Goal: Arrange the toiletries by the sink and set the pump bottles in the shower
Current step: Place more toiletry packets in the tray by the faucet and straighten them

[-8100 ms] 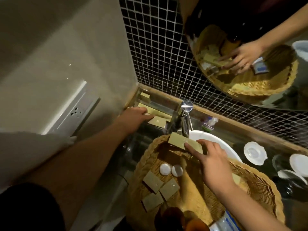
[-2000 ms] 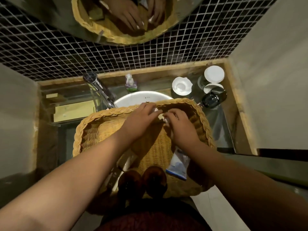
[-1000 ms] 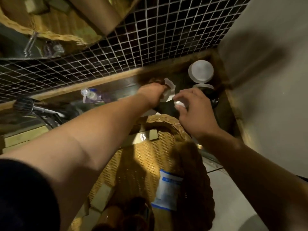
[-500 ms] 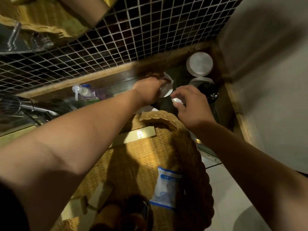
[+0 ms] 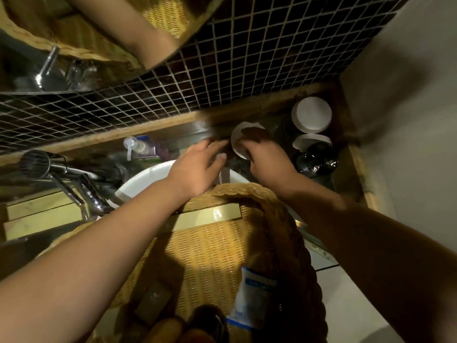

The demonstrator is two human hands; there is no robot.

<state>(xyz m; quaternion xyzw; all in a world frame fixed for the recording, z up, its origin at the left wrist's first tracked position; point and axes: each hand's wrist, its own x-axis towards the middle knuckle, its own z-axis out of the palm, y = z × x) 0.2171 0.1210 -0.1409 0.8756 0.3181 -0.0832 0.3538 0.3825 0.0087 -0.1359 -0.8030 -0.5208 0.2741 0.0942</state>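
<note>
Toiletries, a long gold packet (image 5: 197, 219) and a blue-and-white sachet (image 5: 254, 300), lie in the wicker basket (image 5: 284, 219) at six o'clock; light and flat, best pinched by their edges. At twelve o'clock on the bench (image 5: 346, 179), the right hand (image 5: 267, 154) reaches onto a small white dish (image 5: 238, 142), probably brittle; whether it grips anything I cannot tell. The left hand (image 5: 197, 167) hovers beside it, fingers loose and empty.
</note>
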